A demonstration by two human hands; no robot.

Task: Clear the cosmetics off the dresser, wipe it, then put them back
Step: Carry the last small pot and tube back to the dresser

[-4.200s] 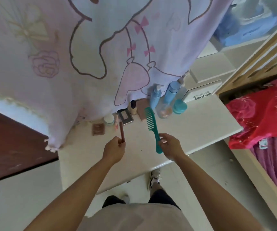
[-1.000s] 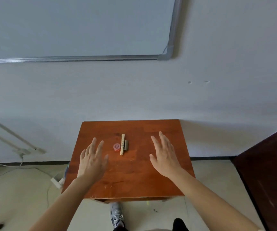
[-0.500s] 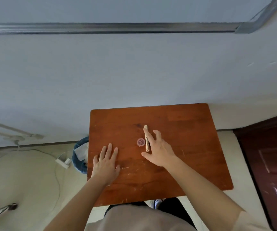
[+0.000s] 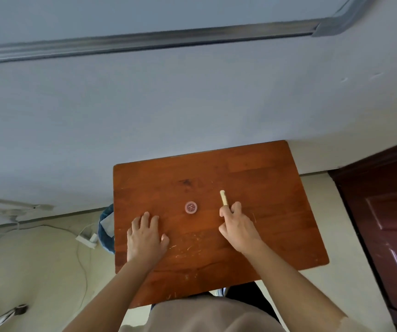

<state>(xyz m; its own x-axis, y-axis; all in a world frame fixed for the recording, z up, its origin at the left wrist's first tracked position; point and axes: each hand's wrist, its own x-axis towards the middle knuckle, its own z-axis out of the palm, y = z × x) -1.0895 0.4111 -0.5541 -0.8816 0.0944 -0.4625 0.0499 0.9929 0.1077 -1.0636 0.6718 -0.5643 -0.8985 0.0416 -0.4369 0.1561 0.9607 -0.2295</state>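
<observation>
Count: 1 wooden table (image 4: pixel 264 183). 2 cosmetics on it: 1 round pink jar (image 4: pixel 191 207), and 1 cream stick (image 4: pixel 223 198) at the jar's 3 o'clock. 2 hands: left hand (image 4: pixel 145 236), right hand (image 4: pixel 238 226). At the table's 9 o'clock: 1 blue bin (image 4: pixel 106 226), 1 white power strip (image 4: pixel 86 238). At its 3 o'clock: 1 dark door (image 4: pixel 389 212).

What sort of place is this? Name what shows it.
Probably a plain room, perhaps a classroom or office: a wooden table against a bare wall, a metal-framed board above, a dark panelled door at right.
</observation>
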